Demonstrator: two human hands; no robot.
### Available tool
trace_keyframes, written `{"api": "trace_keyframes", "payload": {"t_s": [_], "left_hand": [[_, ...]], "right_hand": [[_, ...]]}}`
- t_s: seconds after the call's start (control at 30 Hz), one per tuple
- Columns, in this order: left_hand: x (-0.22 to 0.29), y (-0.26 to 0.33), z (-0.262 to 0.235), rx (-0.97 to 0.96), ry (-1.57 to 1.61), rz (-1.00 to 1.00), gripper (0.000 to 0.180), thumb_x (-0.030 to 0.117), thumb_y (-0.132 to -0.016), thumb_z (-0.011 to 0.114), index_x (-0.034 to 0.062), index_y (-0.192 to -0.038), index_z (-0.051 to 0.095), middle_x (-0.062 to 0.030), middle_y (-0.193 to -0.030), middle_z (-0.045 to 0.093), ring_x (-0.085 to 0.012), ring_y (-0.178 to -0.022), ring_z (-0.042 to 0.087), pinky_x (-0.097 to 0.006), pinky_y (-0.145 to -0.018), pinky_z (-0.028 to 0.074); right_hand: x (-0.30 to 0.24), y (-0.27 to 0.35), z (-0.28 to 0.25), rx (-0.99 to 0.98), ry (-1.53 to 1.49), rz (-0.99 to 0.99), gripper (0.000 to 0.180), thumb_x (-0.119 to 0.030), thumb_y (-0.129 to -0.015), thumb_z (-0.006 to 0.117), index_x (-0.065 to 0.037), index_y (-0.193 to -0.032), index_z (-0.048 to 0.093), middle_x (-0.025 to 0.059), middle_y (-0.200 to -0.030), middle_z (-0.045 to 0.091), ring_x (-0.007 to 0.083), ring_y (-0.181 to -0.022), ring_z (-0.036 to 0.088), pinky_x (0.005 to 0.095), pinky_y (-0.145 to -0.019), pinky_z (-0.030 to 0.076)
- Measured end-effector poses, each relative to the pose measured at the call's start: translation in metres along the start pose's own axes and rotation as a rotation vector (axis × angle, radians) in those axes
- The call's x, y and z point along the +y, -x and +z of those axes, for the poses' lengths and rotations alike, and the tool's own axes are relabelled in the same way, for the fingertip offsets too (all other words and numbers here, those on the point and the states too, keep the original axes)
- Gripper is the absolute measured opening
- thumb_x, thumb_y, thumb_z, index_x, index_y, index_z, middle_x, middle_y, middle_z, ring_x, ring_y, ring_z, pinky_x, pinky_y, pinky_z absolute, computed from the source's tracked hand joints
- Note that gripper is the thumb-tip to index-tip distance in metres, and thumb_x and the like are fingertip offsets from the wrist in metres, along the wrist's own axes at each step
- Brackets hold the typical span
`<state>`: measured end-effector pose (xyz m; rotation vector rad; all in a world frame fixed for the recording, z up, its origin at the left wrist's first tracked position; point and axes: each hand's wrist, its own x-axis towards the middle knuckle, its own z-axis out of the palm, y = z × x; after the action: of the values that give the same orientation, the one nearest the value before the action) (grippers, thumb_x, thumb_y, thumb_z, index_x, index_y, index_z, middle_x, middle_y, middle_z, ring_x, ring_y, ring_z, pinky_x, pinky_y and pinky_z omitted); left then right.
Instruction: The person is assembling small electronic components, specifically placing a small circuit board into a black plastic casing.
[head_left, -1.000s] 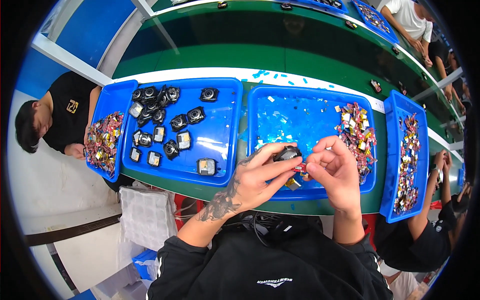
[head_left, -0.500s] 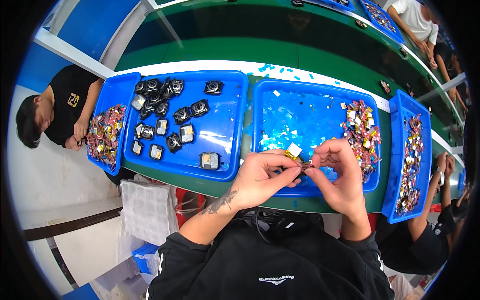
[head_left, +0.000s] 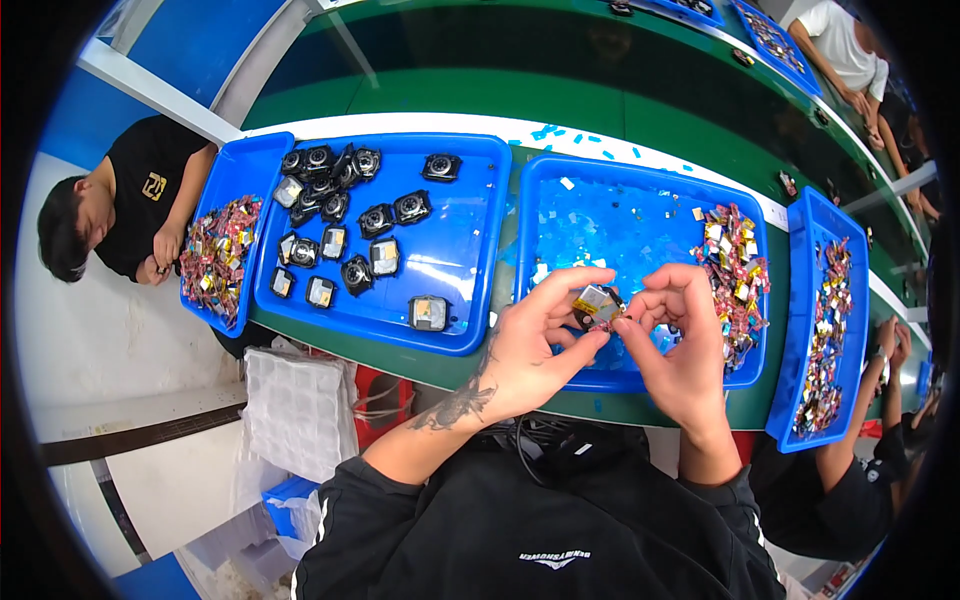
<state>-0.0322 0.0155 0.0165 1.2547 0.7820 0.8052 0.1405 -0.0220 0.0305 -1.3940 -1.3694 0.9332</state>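
Note:
My left hand [head_left: 535,350] pinches a small battery piece [head_left: 598,303] with a silver and yellow face and dark and reddish parts along its edge. Thumb and finger of my right hand [head_left: 685,355] close on the piece's right edge; exactly what they grip is too small to tell. Both hands are over the near rim of a blue tray [head_left: 640,172]. Inside that tray, a heap of similar red, yellow and silver pieces [head_left: 735,290] lies at the right, with small pale and blue film scraps scattered on the bottom.
To the left, another blue tray [head_left: 470,240] holds several black watch-like housings [head_left: 411,207]. Narrower trays of red and yellow pieces stand at the far left [head_left: 268,150] and right [head_left: 795,290]. A co-worker [head_left: 140,200] is at the left; others work at the right. White molded trays [head_left: 300,410] stand below the table.
The battery piece has been tilted and turned in my left fingers, its silver face now nearer the right fingertips. My left hand has rotated upward a little; the whole view has shifted slightly.

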Motion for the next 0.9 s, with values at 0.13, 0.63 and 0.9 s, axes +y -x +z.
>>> {"api": "trace_keyframes", "payload": {"t_s": [0.13, 0.63, 0.9], "left_hand": [[0.002, -0.002, 0.002, 0.046, 0.075, -0.086, 0.052, -0.006, -0.087, 0.062, 0.0089, -0.133, 0.044, -0.0106, -0.113, 0.065, -0.0113, -0.097, 0.064, -0.02, -0.064, 0.049], [-0.012, -0.002, -0.002, 0.062, 0.297, -0.106, 0.05, -0.006, -0.086, 0.064, 0.0039, -0.13, 0.041, -0.0154, -0.118, 0.065, -0.0107, -0.091, 0.066, -0.018, -0.059, 0.05], [-0.012, -0.001, 0.006, 0.111, 0.214, -0.042, 0.04, -0.004, -0.091, 0.058, 0.0063, -0.125, 0.04, -0.0132, -0.122, 0.063, -0.0083, -0.089, 0.064, -0.019, -0.056, 0.048]], "right_hand": [[-0.001, -0.002, 0.001, 0.016, 0.108, -0.05, 0.042, 0.009, -0.078, 0.07, -0.002, -0.112, 0.047, 0.0062, -0.08, 0.062, 0.0106, -0.068, 0.058, 0.024, -0.06, 0.046], [0.008, 0.005, 0.013, 0.046, -0.151, 0.08, 0.045, 0.009, -0.079, 0.07, -0.001, -0.118, 0.05, 0.0081, -0.098, 0.063, 0.0122, -0.092, 0.063, 0.0255, -0.073, 0.056], [0.008, 0.0, 0.017, 0.11, 0.032, -0.051, 0.037, 0.01, -0.079, 0.07, 0.002, -0.111, 0.054, 0.0096, -0.097, 0.063, 0.0138, -0.088, 0.065, 0.0262, -0.076, 0.058]]}}
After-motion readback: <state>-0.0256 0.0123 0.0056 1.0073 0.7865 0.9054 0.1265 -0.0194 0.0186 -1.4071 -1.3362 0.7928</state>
